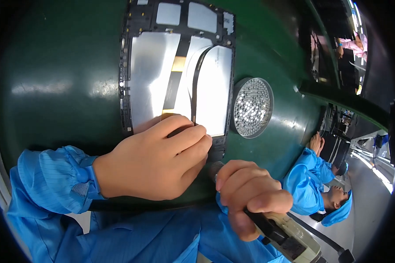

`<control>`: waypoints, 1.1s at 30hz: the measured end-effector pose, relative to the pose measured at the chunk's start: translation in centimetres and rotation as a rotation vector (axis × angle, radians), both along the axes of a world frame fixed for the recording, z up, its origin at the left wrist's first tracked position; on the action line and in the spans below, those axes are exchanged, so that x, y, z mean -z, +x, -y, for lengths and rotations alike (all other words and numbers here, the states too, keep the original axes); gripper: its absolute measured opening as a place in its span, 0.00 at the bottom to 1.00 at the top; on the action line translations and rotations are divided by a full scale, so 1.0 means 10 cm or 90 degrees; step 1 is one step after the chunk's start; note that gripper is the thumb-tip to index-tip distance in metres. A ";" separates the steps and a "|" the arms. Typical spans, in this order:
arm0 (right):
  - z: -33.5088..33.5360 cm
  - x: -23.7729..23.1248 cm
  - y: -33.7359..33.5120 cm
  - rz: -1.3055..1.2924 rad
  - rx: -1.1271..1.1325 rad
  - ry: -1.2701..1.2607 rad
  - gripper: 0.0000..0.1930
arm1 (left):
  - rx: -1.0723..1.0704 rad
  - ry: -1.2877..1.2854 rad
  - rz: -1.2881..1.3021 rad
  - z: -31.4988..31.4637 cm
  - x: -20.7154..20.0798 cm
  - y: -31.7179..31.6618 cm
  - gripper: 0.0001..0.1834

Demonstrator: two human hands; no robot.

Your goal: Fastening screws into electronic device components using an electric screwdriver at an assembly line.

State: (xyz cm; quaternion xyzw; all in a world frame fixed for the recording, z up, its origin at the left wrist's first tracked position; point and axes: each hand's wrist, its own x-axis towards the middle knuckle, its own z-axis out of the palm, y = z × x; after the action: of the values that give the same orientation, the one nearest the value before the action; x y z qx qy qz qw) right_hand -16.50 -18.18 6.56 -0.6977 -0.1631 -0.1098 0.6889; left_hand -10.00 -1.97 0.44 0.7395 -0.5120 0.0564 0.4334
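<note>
A tablet-like device [156,79] with its back off lies on the green table, showing a black frame, silvery panels and flat cables. My left hand [158,158] rests over its near end, fingers curled and pinched around the lower end of a thin black cable [195,96]. The fingertips are partly hidden. Near the device's bottom right corner, my right hand [252,193] is wrapped around a cream-and-black electric screwdriver [294,241]. Its body points down to the right, and a grey metal end shows beside the fist, close to the left hand.
Right of the device stands a round clear dish [253,107] full of tiny shiny metal pieces, seemingly screws. A dark green rail [342,103] runs along the right side of the table [52,87]. Beyond it, a co-worker in blue [316,179] handles dark parts; another person in pink [353,46] is farther off.
</note>
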 end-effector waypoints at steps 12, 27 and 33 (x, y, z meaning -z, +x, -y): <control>0.56 -0.05 -0.12 0.097 0.075 0.053 0.19 | 0.052 0.072 0.078 -0.01 -0.04 -0.09 0.08; 1.03 0.12 -0.24 0.119 0.273 0.061 0.19 | -0.045 0.098 0.092 -0.12 -0.06 -0.29 0.09; 1.11 0.17 -0.27 0.113 0.264 0.063 0.19 | -0.034 0.104 0.067 -0.08 -0.06 -0.25 0.12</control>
State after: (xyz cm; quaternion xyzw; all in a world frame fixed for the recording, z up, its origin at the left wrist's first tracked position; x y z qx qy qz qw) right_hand -19.16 -29.31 4.89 -0.6692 -0.0708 -0.3175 0.6681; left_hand -12.53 -1.18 1.03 0.7821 -0.5167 0.0647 0.3423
